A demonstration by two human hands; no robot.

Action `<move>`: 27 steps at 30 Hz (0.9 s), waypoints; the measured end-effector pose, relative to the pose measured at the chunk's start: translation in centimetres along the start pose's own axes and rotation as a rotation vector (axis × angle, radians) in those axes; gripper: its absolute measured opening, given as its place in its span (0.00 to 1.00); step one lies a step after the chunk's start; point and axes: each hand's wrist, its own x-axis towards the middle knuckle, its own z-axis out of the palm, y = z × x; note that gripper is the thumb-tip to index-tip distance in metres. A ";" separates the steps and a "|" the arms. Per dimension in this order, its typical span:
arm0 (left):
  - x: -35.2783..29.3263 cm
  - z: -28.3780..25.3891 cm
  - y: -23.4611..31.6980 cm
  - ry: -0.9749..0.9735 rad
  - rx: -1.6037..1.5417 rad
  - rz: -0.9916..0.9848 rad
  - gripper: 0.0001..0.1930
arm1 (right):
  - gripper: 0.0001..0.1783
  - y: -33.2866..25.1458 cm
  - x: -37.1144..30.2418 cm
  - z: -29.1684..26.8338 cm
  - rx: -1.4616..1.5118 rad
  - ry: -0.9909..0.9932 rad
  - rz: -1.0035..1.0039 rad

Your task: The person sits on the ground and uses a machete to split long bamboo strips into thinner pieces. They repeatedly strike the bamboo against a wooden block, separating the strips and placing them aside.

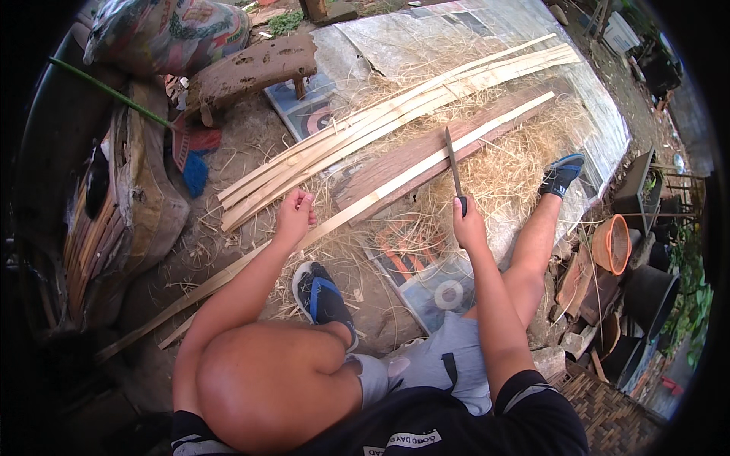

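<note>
My right hand point(470, 226) is closed round the black handle of a long knife point(454, 162). Its dark blade points away from me and crosses over a long pale strip of split wood or bamboo point(411, 176). The strip lies slantwise along a brown wooden plank point(388, 171), and its near end runs down to the left past my left forearm. Just left of this strip, my left hand point(293, 219) is raised with its fingers curled together; whether anything is between them is hidden. Beyond both hands lies a bundle of several similar pale strips point(395, 114).
Curly shavings point(517, 171) cover much of the printed sheet point(449, 292) under the plank. A low wooden bench point(251, 76) and a green-handled broom point(114, 93) stand at the left. An orange pot point(611, 245) and dark containers line the right side. My sandalled feet flank the work.
</note>
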 end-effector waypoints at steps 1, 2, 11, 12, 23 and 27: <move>-0.1 -0.2 0.4 -0.014 0.166 0.035 0.13 | 0.27 0.0 0.0 -0.1 0.005 -0.005 -0.001; -0.5 -0.4 1.5 -0.030 0.332 0.072 0.13 | 0.26 0.0 0.0 -0.3 0.007 0.004 -0.001; -2.9 1.0 3.9 -0.270 0.833 0.510 0.10 | 0.26 0.3 0.2 0.1 0.025 -0.010 -0.013; -3.0 1.1 4.6 -0.262 0.920 0.624 0.09 | 0.26 0.4 0.2 0.0 0.022 -0.012 -0.012; -4.1 2.1 5.6 -0.169 0.986 1.242 0.09 | 0.27 0.3 0.1 -0.3 0.029 -0.020 -0.010; -3.2 1.2 4.8 -0.074 0.876 1.167 0.11 | 0.28 -0.1 -0.1 -0.9 -0.015 -0.040 -0.004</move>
